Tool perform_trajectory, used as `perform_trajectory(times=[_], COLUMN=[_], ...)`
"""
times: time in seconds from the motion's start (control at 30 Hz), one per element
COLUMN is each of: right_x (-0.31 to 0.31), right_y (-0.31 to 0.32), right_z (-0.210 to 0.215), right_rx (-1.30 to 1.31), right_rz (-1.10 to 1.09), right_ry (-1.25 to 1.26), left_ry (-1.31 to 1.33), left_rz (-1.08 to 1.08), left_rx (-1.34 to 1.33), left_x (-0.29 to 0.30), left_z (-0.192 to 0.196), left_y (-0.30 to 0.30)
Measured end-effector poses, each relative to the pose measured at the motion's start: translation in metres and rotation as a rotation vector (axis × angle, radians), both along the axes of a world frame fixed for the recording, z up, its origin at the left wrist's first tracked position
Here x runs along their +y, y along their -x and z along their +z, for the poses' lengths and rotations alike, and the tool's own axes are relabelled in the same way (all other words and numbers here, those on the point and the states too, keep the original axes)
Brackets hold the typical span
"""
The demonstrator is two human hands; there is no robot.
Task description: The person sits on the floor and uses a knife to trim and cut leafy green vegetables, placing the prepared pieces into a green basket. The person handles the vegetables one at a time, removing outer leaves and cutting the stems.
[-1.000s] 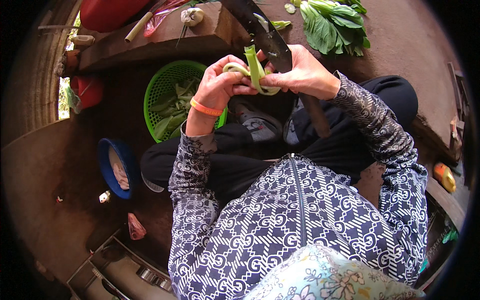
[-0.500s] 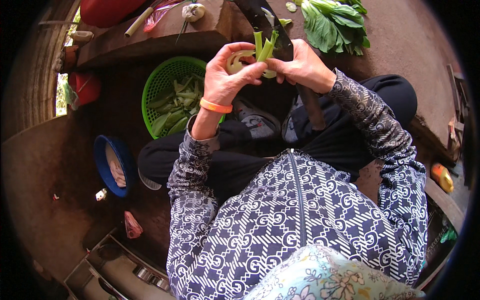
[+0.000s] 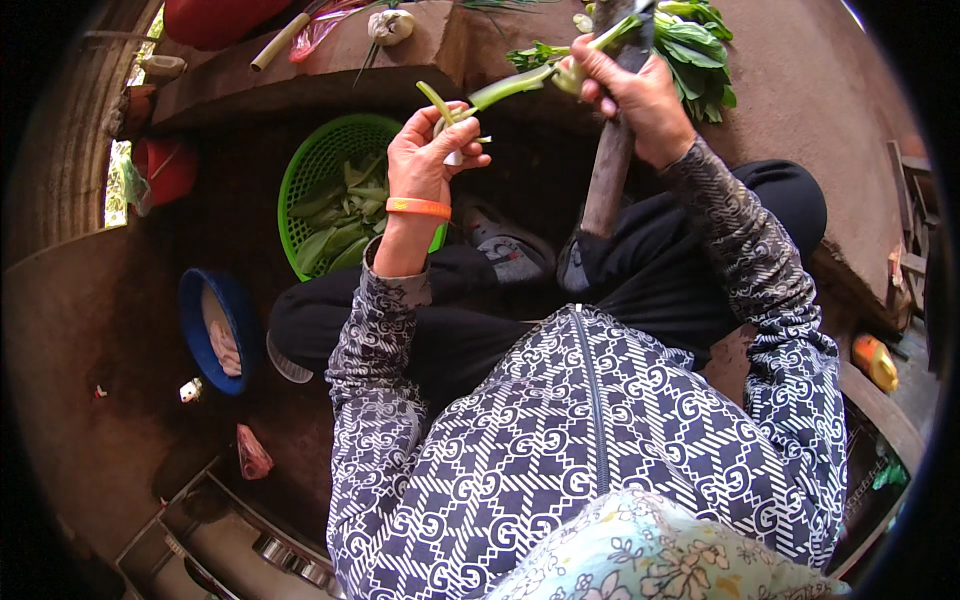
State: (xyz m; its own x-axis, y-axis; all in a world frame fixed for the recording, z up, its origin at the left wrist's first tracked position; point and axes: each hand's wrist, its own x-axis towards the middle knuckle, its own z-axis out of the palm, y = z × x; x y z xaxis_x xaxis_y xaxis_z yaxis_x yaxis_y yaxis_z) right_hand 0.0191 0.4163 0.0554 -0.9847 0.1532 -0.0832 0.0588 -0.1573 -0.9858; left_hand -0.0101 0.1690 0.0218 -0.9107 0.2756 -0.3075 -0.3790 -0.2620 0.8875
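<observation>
My left hand pinches several short, pale green leaf-stalk pieces over the near side of the raised ledge. My right hand, higher and to the right, is closed round a knife with a dark, broad blade and a wooden handle. The same hand's thumb and fingers also grip a green leafy vegetable stalk. A pale green stalk stretches between the two hands. Below and left of my left hand, a green mesh basket holds cut stalks and leaves.
Leafy greens lie on the ledge behind my right hand. A garlic bulb rests farther left. On the floor are a blue basin, a red bucket and a pinkish scrap of plastic. My crossed legs are beneath my hands.
My hands have drawn apart: the right one moved up and right with the knife, the left slightly left and down. The stalk now spans the gap between them.
</observation>
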Motion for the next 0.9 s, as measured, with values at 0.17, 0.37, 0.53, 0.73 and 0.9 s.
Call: perform_trajectory(times=[0.17,0.37,0.53,0.73,0.9], right_x=[0.000,-0.029,-0.033,-0.013,0.026], right_y=[-0.002,-0.015,-0.014,-0.011,-0.012], right_z=[0.005,0.004,0.007,0.019,0.053], right_rx=[0.029,-0.154,-0.241,-0.108,0.088], right_rz=[0.098,0.384,0.396,0.198,-0.084], right_ry=[0.070,0.077,-0.039,-0.193,-0.082], left_ry=[-0.161,-0.053,0.050,0.678,1.870], left_rz=[-0.157,-0.398,-0.460,-0.253,-0.650], left_rx=[-0.082,-0.024,0.003,0.271,0.425], left_x=[0.012,0.023,0.002,-0.084,-0.136], left_z=[-0.002,-0.003,0.004,0.028,0.043], left_y=[-0.008,-0.019,-0.013,0.022,0.031])
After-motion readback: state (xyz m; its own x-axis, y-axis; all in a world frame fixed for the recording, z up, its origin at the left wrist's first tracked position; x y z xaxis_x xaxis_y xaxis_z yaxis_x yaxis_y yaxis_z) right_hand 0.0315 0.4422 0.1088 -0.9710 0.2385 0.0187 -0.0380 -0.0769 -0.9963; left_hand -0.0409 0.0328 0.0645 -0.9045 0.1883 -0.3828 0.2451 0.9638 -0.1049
